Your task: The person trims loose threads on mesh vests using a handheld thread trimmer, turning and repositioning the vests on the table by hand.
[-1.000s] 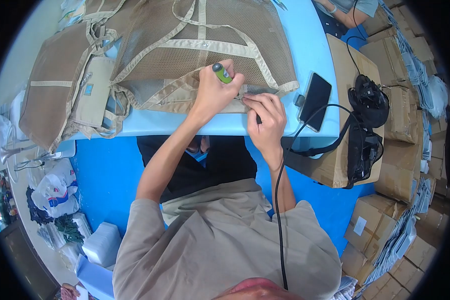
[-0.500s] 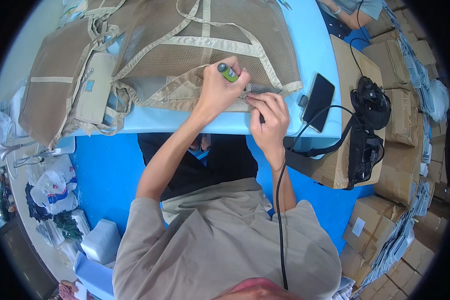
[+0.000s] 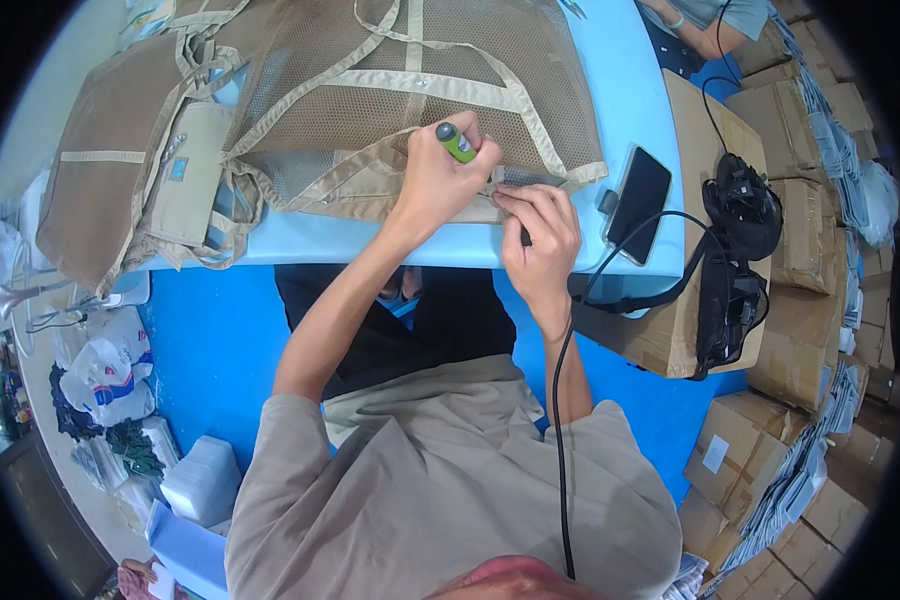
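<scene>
A thick green-handled tool with a grey end cap [image 3: 457, 142] stands upright in my left hand [image 3: 435, 185], whose fingers are wrapped round it. Its tip is hidden against the lower edge of a tan mesh bag [image 3: 370, 110]. Close beside it, my right hand [image 3: 542, 238] pinches the bag's fabric edge. A small dark thing [image 3: 524, 237] shows under my right palm; its kind is unclear. Beige straps [image 3: 420, 84] cross the mesh in front of both hands.
More tan bags [image 3: 100, 160] lie at the table's left. A phone [image 3: 638, 205] rests near the right edge of the light blue table [image 3: 310, 240]. Black pouches [image 3: 735, 270] sit on a cardboard box [image 3: 660, 345]; a black cable runs across. Another person's arm [image 3: 705, 35] is at top right.
Almost nothing differs. Both hands keep their places on the bag, with the view shifted very slightly.
</scene>
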{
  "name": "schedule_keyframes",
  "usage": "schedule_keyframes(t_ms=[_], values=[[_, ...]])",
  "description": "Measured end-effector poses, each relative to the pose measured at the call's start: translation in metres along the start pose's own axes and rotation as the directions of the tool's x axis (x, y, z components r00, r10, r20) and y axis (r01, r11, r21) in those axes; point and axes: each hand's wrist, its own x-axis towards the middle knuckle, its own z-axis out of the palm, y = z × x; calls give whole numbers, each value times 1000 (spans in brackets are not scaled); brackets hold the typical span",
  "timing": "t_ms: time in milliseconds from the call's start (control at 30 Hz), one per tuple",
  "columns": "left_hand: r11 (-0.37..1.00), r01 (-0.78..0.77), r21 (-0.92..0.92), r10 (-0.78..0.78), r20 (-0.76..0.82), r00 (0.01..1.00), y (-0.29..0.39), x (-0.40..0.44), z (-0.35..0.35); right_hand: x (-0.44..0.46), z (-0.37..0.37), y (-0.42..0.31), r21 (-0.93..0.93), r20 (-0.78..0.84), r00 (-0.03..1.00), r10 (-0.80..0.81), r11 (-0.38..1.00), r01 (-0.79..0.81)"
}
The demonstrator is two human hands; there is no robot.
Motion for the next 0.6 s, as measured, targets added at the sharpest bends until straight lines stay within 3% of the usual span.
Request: schedule_keyframes(t_ms=[600], values=[[998,20,52,-20,1,1000,-1,0,-4,-1,1,1,2,9,1000,9,1000,-9]])
